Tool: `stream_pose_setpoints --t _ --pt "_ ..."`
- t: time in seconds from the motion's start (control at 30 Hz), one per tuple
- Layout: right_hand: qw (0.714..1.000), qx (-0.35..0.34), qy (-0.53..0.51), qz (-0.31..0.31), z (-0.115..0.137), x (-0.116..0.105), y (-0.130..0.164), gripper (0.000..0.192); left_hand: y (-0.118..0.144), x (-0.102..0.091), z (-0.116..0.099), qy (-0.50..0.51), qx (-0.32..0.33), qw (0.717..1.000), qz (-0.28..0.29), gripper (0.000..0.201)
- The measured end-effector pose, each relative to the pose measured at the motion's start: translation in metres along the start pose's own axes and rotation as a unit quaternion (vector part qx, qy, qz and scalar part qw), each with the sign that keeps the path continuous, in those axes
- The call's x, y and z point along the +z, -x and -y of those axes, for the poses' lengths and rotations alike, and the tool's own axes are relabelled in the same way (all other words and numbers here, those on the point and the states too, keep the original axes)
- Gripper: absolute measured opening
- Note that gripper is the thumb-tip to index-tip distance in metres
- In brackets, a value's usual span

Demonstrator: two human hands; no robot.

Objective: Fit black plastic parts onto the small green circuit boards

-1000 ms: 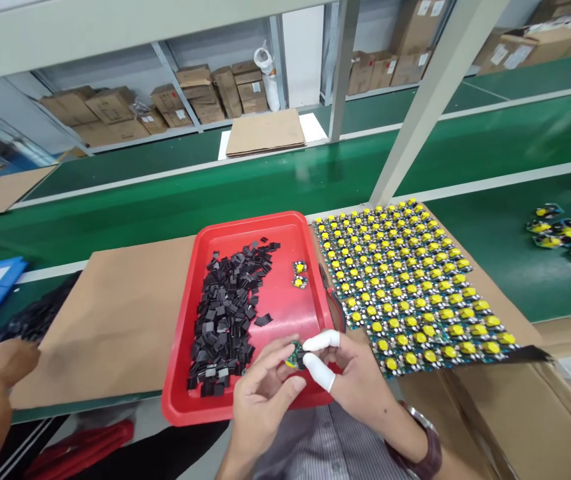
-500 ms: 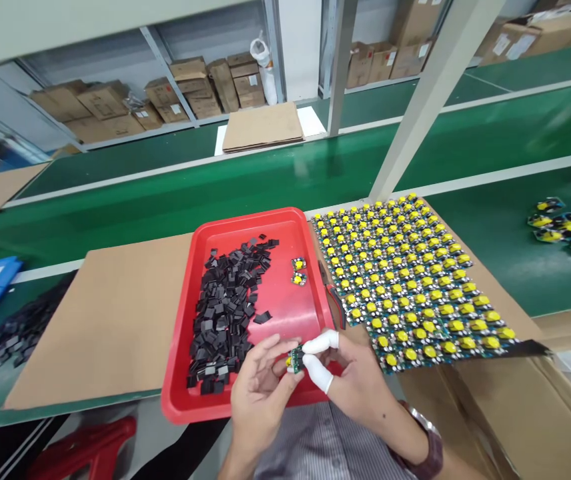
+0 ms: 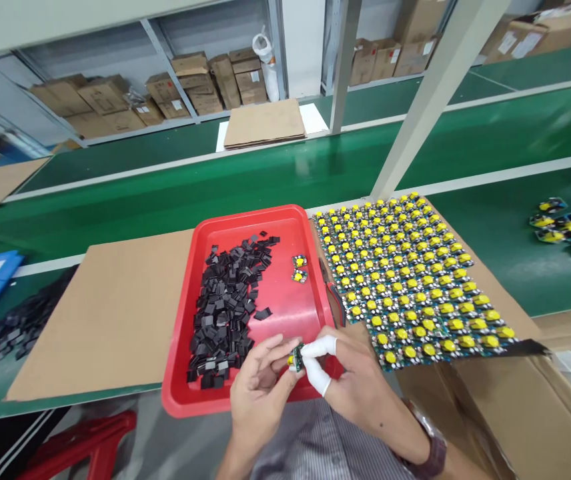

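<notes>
Over the near edge of the red tray (image 3: 169, 393), my left hand (image 3: 260, 387) pinches a small green circuit board (image 3: 297, 358) on edge. Its yellow component faces left, towards my left palm. White finger cots cover the thumb and index finger of my right hand (image 3: 348, 373). These two fingertips close in on the board's right-hand side, and what sits between them is mostly hidden. In the tray lies a heap of small black pieces (image 3: 230, 293). Two more boards with yellow components (image 3: 299, 268) rest at the tray's right side.
Rows of yellow-topped boards (image 3: 405, 280) cover cardboard on the right, with red-and-black handled pliers (image 3: 336, 303) beside the tray. A cardboard sheet (image 3: 110, 320) and a dark pile (image 3: 25, 320) lie left. A slanted post (image 3: 415, 113) rises behind; more boards (image 3: 550, 220) lie far right.
A dark piece seen earlier between my right fingertips and the board is now mostly out of sight. The board has turned slightly, and my right fingertips sit closer against it.
</notes>
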State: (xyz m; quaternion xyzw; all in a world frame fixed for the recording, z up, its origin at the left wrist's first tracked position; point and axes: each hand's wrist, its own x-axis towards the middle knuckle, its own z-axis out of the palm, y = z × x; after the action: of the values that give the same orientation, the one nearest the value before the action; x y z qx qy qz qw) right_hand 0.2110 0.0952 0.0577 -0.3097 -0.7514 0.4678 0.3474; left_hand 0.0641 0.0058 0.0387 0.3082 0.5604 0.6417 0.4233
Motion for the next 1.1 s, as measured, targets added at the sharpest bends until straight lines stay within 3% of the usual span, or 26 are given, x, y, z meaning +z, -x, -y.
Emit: stream_pose_setpoints --t 0.17,0.33,0.63,0.87,0.97,1.1 --pt "0.996 0.07 -0.056 0.014 -0.001 -0.001 -0.004 0.019 0.005 -0.003 0.008 -0.056 0.046 0.997 -0.006 0.041" --pt "0.999 0.02 -0.012 0.027 -0.001 -0.003 -0.001 0.015 0.008 -0.009 0.012 -0.103 0.066 0.992 -0.003 0.043" --pt "0.997 0.059 -0.039 0.03 -0.003 -0.001 -0.004 0.017 0.011 -0.005 0.013 -0.193 0.146 0.97 -0.011 0.038" --pt "0.996 0.059 -0.064 0.031 -0.007 -0.002 -0.008 0.016 0.014 -0.002 0.017 -0.182 0.124 0.975 -0.014 0.043" --pt "0.994 0.078 -0.073 0.027 -0.012 0.002 -0.003 0.014 0.016 -0.004 0.021 -0.2 0.129 0.971 -0.008 0.04" --pt "0.996 0.052 -0.065 0.028 -0.026 0.001 0.009 0.011 0.02 -0.004 0.023 -0.191 0.096 0.977 0.014 0.044"
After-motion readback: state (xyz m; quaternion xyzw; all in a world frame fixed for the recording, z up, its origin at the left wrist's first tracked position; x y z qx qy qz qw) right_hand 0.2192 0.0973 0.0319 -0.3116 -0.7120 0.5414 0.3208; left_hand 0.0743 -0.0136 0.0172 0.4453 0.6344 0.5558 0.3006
